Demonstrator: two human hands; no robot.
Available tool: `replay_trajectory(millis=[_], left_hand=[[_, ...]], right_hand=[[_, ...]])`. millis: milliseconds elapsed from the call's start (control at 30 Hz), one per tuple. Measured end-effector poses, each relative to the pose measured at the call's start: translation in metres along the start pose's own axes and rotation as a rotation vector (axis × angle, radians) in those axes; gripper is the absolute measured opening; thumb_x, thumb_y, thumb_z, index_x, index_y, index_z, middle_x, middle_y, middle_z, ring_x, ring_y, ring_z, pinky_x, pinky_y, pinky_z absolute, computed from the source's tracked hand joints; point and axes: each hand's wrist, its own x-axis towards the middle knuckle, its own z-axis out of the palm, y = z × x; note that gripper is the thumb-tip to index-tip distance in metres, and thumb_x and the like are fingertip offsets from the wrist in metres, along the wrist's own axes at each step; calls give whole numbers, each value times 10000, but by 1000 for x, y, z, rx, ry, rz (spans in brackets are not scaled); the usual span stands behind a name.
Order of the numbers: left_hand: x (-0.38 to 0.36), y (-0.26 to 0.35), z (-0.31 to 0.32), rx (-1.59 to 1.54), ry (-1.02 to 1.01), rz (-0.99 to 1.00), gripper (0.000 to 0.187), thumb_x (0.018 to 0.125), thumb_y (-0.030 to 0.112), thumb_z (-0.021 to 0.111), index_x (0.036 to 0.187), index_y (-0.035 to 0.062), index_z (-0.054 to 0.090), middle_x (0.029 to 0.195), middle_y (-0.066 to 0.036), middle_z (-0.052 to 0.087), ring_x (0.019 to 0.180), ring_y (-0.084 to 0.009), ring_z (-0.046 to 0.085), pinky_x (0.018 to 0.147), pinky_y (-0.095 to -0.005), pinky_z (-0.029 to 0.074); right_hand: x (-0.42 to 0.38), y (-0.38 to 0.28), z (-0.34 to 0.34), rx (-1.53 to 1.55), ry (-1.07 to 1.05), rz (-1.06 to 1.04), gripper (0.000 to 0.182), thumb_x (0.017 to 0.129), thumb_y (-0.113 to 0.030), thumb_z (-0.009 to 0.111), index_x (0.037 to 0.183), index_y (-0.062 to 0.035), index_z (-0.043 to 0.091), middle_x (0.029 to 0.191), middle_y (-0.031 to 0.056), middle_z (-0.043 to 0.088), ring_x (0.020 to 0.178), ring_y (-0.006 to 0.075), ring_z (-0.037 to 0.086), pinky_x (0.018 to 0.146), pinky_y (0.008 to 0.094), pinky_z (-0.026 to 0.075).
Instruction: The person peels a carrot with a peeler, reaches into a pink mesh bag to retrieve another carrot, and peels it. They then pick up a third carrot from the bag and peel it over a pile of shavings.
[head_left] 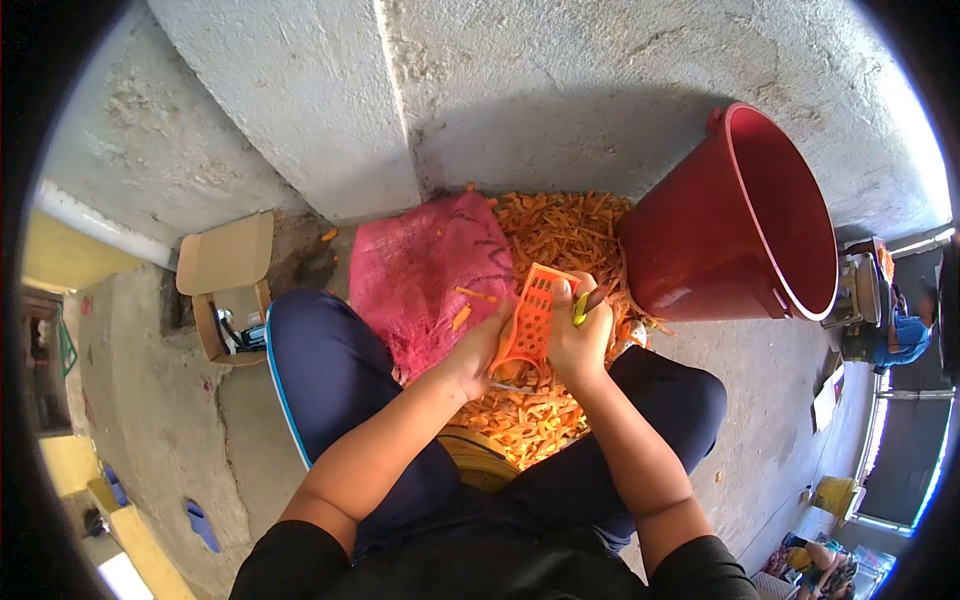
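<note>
My left hand (478,355) is closed around the near-left side of an orange perforated plastic piece (531,320) with slots and round holes, its fingers mostly hidden behind it. Against the piece's right side, my right hand (580,340) is closed on a small tool with a yellow-green handle (580,308); its working end cannot be made out. Under both hands lies a heap of orange shreds (535,425), looking like carrot peelings. A pink mesh sack (425,265) lies to the left of my hands, with a few shreds on it.
A large red bucket (700,230) stands tilted against the wall at right. An open cardboard box (205,330) with small items sits at left. A yellow rim (478,455) shows between my legs. A blue slipper (202,525) lies on the floor. People (905,335) are at far right.
</note>
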Motion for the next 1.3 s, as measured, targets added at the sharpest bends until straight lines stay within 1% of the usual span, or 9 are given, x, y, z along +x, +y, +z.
replay_trajectory(millis=[100,200,400,500,700,900,1000,1100,1300], left_hand=[[-9,0,12,-1,17,-5,374,899,366,294,1067,92,486,918,-63,571,763,-155,560,665,-289,467],[-7,3,-12,112,-225,-148,384,895,385,297,1041,89,491,831,-53,569,694,-151,555,610,-285,463],[-10,-3,-4,115,-64,-132,375,862,447,337,998,129,482,755,-50,565,624,-169,565,449,-333,475],[-13,2,3,70,-14,-127,352,876,383,366,1049,103,489,824,-34,567,700,-131,551,615,-269,461],[-13,3,0,-24,-112,-13,323,887,327,356,1050,89,499,915,-38,567,793,-127,550,689,-269,457],[-8,-3,9,-7,32,0,360,900,324,308,1023,48,502,887,-53,569,768,-146,554,663,-268,457],[-3,-6,-15,115,-354,40,360,899,335,312,1000,48,504,852,-54,569,714,-146,558,634,-268,460],[-7,-9,-11,182,-172,54,362,893,355,325,990,54,502,827,-54,568,672,-143,556,611,-261,459],[-7,-2,5,7,146,-52,437,883,431,292,1020,67,491,833,-64,568,675,-153,563,579,-260,470]], right_hand=[[4,4,0,-110,80,7,226,864,-206,460,782,2,492,551,36,446,497,95,373,471,257,344],[30,18,-12,-76,235,116,228,869,-205,449,788,3,495,574,7,432,534,77,370,500,241,345],[56,48,-32,46,405,226,190,873,-180,442,818,-11,508,576,2,435,502,66,357,475,230,338],[53,41,-31,49,373,149,193,876,-182,438,821,-11,507,587,-9,427,516,60,352,481,221,334],[30,20,-13,115,152,92,248,878,-234,438,816,-7,519,617,-41,408,581,41,333,523,207,310],[15,13,-4,-98,77,104,222,868,-211,454,821,-2,513,597,3,418,569,75,367,540,236,343],[39,33,-13,-134,249,106,241,859,-207,470,748,6,487,543,65,449,507,117,372,462,277,339],[64,56,-36,-127,449,202,252,868,-215,454,742,1,484,549,40,430,508,103,360,463,263,334],[43,33,-22,-22,212,93,246,866,-221,463,779,6,504,563,24,446,532,85,371,484,251,342]])
